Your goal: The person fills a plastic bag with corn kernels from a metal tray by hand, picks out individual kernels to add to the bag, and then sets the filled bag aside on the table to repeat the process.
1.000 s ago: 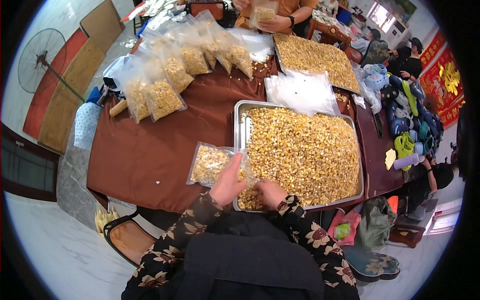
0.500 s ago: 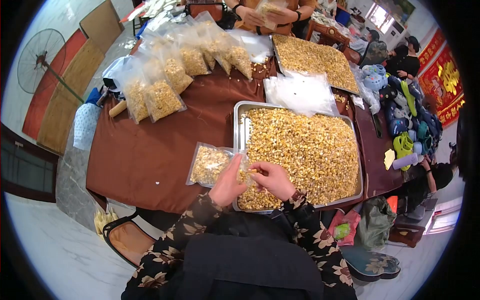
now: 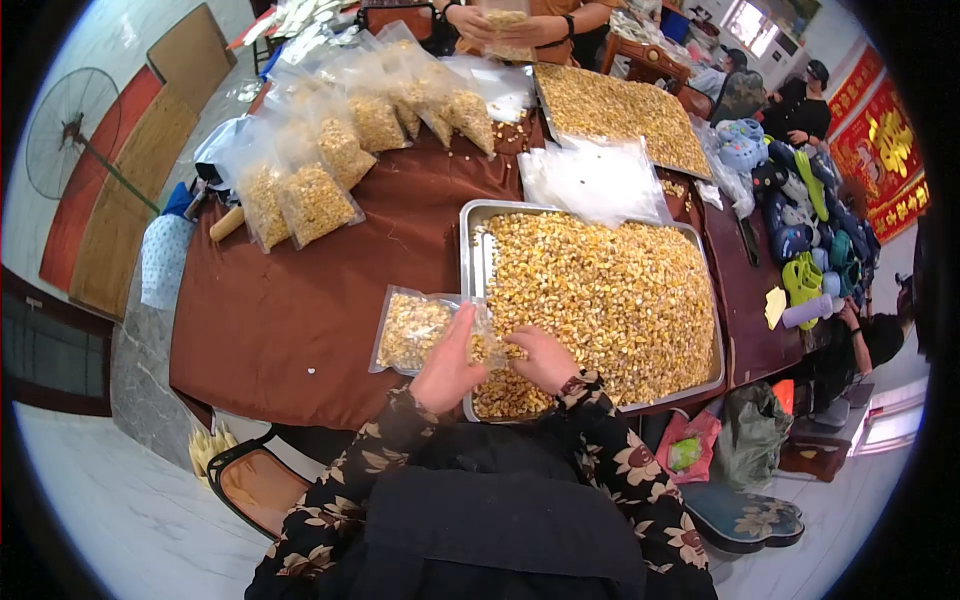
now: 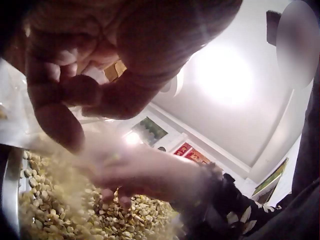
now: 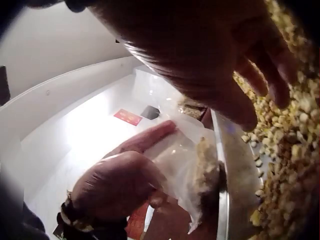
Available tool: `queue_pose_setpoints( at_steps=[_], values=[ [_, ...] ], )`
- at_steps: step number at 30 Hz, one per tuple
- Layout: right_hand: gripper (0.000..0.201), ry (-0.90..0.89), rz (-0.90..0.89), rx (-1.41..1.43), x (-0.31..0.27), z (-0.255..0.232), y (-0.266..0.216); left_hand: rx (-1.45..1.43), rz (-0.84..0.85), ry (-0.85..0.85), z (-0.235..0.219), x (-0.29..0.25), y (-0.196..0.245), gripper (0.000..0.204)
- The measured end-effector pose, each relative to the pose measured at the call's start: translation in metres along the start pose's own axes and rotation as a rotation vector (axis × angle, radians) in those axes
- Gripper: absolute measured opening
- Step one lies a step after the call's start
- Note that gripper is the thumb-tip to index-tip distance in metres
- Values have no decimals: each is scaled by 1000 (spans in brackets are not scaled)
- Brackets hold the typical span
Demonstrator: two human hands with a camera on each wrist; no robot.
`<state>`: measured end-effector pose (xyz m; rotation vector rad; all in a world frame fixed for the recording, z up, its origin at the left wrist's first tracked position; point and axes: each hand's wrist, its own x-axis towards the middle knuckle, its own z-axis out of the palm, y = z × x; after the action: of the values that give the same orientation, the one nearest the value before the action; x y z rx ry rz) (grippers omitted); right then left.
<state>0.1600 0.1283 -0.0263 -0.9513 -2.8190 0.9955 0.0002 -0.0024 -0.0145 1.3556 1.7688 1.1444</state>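
Note:
A clear plastic bag (image 3: 408,330), partly filled with corn kernels, lies at the left rim of a metal tray (image 3: 466,255). My left hand (image 3: 447,368) grips the bag near its mouth, thumb side up; in the right wrist view the plastic (image 5: 175,160) hangs from that hand. Corn kernels (image 3: 610,300) are heaped across the tray. Close beside the bag's mouth, my right hand (image 3: 543,362) is over the near left part of the heap. Its fingers (image 5: 277,92) hang loose and apart above the kernels in the right wrist view, with nothing seen between them.
Filled bags (image 3: 320,200) stand in a cluster at the back left of the brown-covered table. Behind the tray lies a stack of flat plastic bags (image 3: 595,180), then a second corn tray (image 3: 620,110). Across the table a person (image 3: 520,30) holds a bag. Shoes (image 3: 805,210) are piled at right.
My right hand rose from the corn to the bag's mouth, then moved back a little right over the tray. My left hand kept its grip on the bag. The person opposite shifted their bag.

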Motion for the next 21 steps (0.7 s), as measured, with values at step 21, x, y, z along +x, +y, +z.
queue_pose_setpoints(
  at_steps=[21],
  values=[
    [27, -319, -7, 101, -5, 21, 8, -76, -24, -22, -4, 2, 0, 81]
  ],
)
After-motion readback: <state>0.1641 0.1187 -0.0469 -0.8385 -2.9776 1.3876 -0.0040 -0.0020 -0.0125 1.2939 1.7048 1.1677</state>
